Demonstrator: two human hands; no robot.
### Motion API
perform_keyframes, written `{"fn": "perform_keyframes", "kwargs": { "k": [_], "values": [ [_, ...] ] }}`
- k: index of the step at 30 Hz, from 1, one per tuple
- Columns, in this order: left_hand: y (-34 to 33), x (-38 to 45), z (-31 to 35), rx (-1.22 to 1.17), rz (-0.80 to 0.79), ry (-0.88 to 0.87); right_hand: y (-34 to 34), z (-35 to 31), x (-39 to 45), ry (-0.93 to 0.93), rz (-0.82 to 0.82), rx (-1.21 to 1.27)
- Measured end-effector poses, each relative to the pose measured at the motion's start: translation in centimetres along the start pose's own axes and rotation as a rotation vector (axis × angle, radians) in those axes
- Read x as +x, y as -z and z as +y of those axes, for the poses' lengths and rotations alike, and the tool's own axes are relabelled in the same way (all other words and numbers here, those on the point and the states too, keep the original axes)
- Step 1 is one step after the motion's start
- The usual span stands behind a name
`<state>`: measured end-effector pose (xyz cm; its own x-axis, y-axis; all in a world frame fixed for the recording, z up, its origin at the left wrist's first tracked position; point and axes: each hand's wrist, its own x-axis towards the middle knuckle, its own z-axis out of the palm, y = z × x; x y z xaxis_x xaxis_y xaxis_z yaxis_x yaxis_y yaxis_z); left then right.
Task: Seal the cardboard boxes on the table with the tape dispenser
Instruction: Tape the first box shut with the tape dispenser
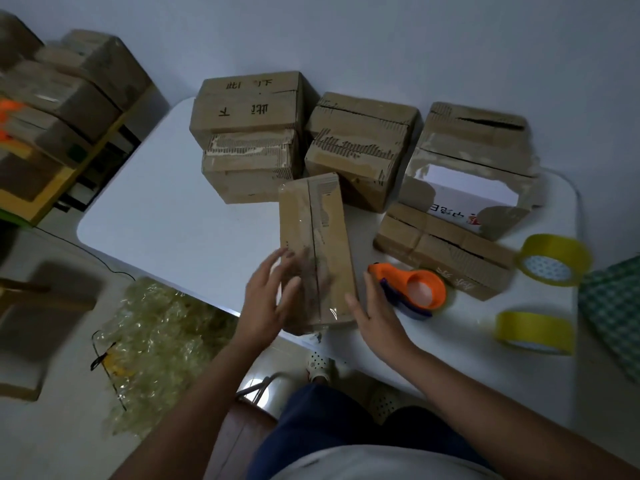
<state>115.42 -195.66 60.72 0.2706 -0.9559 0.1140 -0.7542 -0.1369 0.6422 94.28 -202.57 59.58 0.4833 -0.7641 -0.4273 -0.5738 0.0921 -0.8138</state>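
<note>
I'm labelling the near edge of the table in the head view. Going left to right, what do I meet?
Left hand → long box → right hand → orange tape dispenser → yellow tape roll.

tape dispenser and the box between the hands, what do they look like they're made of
The tape dispenser looks like moulded plastic: smooth, evenly orange, slightly glossy, with a darker part beneath. The box is brown corrugated cardboard, matte and scuffed; a clear glossy film, probably packing tape, runs along its seam and glints near the closest end.
</note>
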Motion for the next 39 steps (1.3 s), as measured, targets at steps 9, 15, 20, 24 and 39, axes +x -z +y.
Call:
{"fn": "perform_keyframes", "kwargs": {
  "k": [9, 15, 20, 24, 39],
  "values": [
    [-1.4, -7.5, -1.7, -1.220, 0.079, 1.321, -0.9, -3.1, 1.6, 0.610, -0.222, -0.912],
    [-0.6, -7.8, -0.5, -1.324, 0.142, 1.297, -2.6, -2.9, 3.2, 0.660, -0.192, -1.108],
    [-0.8, -8.1, -0.2, -1.276, 0.265, 1.193, -3.3, -1.6, 3.5, 0.665, -0.110, -1.155],
    [-1.2, -8.2, 0.3, -1.104, 0.320, 1.132, -3.6, -1.2, 3.5, 0.686, -0.069, -1.164],
    [-3.0, -7.0, -0.1, -0.935, 0.294, 1.039, -3.2, -1.1, 3.3, 0.727, -0.061, -1.142]
  ]
}}
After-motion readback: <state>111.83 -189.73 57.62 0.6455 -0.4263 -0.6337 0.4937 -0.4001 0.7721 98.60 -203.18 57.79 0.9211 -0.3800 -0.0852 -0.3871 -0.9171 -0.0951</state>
